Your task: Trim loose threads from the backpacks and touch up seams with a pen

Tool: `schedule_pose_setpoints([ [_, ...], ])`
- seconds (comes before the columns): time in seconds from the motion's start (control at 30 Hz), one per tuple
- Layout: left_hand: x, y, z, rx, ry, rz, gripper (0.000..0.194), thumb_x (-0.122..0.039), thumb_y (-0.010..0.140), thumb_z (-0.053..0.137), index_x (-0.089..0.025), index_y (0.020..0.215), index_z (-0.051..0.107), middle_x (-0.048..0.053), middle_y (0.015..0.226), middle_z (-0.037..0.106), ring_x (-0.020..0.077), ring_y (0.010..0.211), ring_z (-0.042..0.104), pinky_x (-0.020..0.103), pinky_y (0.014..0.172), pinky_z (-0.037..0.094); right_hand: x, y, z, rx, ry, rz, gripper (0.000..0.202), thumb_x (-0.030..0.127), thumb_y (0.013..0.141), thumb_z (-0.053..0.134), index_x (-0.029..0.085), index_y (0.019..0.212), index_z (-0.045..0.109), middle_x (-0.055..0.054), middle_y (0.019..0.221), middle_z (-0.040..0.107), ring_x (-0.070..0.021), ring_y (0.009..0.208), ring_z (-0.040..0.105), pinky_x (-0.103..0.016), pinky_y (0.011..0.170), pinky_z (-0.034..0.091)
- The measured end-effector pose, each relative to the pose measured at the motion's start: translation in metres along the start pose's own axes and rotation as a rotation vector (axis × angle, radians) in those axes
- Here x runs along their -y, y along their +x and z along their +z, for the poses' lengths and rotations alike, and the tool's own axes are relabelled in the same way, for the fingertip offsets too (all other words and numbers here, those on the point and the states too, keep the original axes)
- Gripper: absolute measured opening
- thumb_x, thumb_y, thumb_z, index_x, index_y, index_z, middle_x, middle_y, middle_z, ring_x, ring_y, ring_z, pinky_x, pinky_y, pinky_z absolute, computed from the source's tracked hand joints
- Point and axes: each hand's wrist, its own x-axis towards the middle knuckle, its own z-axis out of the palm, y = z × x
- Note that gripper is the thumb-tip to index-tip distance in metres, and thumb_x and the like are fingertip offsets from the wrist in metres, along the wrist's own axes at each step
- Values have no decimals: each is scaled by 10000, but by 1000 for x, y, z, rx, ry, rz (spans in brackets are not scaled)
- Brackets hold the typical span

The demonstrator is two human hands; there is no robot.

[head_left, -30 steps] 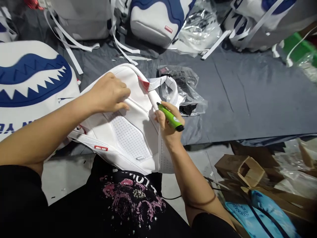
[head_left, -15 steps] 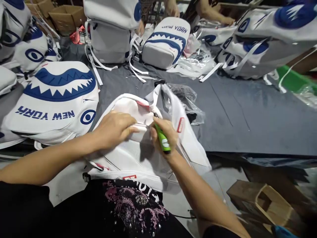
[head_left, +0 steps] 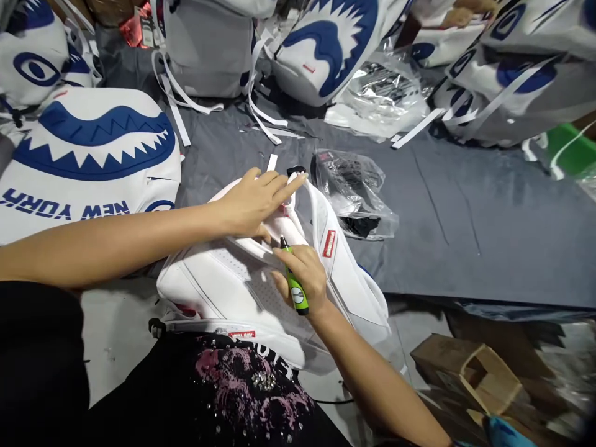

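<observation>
A white backpack (head_left: pixel 200 279) lies back side up at the table's near edge, against my body, its shoulder strap (head_left: pixel 321 217) bearing a red label. Across the bag's top, near the strap ends, my left hand (head_left: pixel 256 202) rests with its fingers stretched out and apart. My right hand (head_left: pixel 305 276) is closed around a green pen-like tool (head_left: pixel 297 292) with a black end and a narrow dark tip. That tip points up at the bag's top edge, just below my left hand. Whether it touches the fabric I cannot tell.
A finished-looking white backpack (head_left: pixel 97 143) with blue teeth lies at left. More backpacks (head_left: pixel 209 56) stand at the back and right. A clear plastic bag (head_left: pixel 354 186) with black contents lies beside my work. Below the table's right edge is an open cardboard box (head_left: pixel 470 372). A person's hand shows at the back.
My left hand has moved up and right to the backpack's top, its fingers now stretched out. My right hand has shifted slightly down, still holding the green tool. The camera's view has tilted down.
</observation>
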Motion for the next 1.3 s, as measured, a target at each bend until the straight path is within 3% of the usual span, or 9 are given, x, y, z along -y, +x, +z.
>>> schedule_pose_setpoints([
  [0.13, -8, 0, 9, 10, 113, -28, 1157, -547, 825, 684, -190, 1619, -79, 195, 1657, 188, 435, 1490, 217, 598, 1165, 179, -15, -4, 4, -21, 124, 141, 476, 451, 978, 478, 206, 1386, 491, -86, 958, 664, -240, 850, 654, -401, 757, 537],
  [0.27, -14, 12, 19, 38, 89, -114, 1054, -495, 890, 632, -167, 1625, -48, 208, 1572, 348, 398, 1376, 383, 536, 1119, 290, -24, -3, 5, -61, 127, 383, 304, 373, 926, 576, 236, 1196, 556, -46, 899, 693, -204, 762, 685, -344, 698, 554],
  [0.37, -14, 17, 23, 33, 79, -121, 949, -494, 945, 555, -155, 1629, -10, 209, 1513, 414, 390, 1356, 391, 542, 1122, 281, -34, 5, -9, 103, 132, 371, 149, 318, 914, 630, 230, 1031, 650, -47, 869, 735, -187, 751, 700, -319, 708, 565],
  [0.57, -11, 24, 26, 48, 57, -136, 864, -515, 964, 527, -177, 1627, 89, 189, 1485, 439, 378, 1350, 392, 531, 1125, 267, -61, 45, -48, 587, 381, 522, 329, 364, 905, 686, 197, 1185, 723, -88, 1156, 758, -232, 1046, 721, -368, 932, 569],
  [0.7, -9, 27, 27, 64, 30, -166, 878, -498, 953, 547, -189, 1625, 73, 176, 1510, 415, 388, 1382, 369, 527, 1133, 264, -60, 65, -47, 763, 272, 519, 289, 331, 927, 634, 194, 1158, 744, -86, 1090, 773, -233, 974, 726, -361, 872, 571],
  [0.8, -7, 29, 25, 70, 38, -149, 922, -447, 932, 594, -180, 1624, 47, 184, 1592, 315, 406, 1447, 292, 545, 1142, 261, -53, 65, -37, 763, 48, 421, 233, 231, 914, 617, 190, 1099, 753, -99, 1019, 771, -246, 929, 711, -366, 802, 564],
  [0.93, -6, 33, 23, 59, 80, -60, 1035, -409, 885, 668, -147, 1623, -9, 196, 1683, 85, 402, 1534, 100, 584, 1175, 214, -54, 57, -34, 688, 45, 361, 240, 204, 912, 617, 179, 1122, 730, -105, 1012, 762, -247, 929, 700, -374, 819, 563],
  [1.13, -4, 39, 31, 56, -112, -136, 968, -397, 901, 619, -231, 1628, 2, 155, 1624, 272, 444, 1410, 327, 574, 1151, 233, -65, 65, -38, 777, 113, 403, 250, 218, 915, 629, 185, 1135, 743, -80, 910, 753, -195, 802, 689, -299, 714, 521],
  [1.3, -2, 38, 34, 46, -136, -137, 890, -416, 930, 571, -249, 1627, 43, 142, 1596, 325, 425, 1366, 369, 565, 1143, 224, -64, 72, -32, 791, 83, 365, 214, 199, 909, 645, 169, 1097, 743, -77, 876, 737, -188, 777, 673, -293, 699, 496],
])
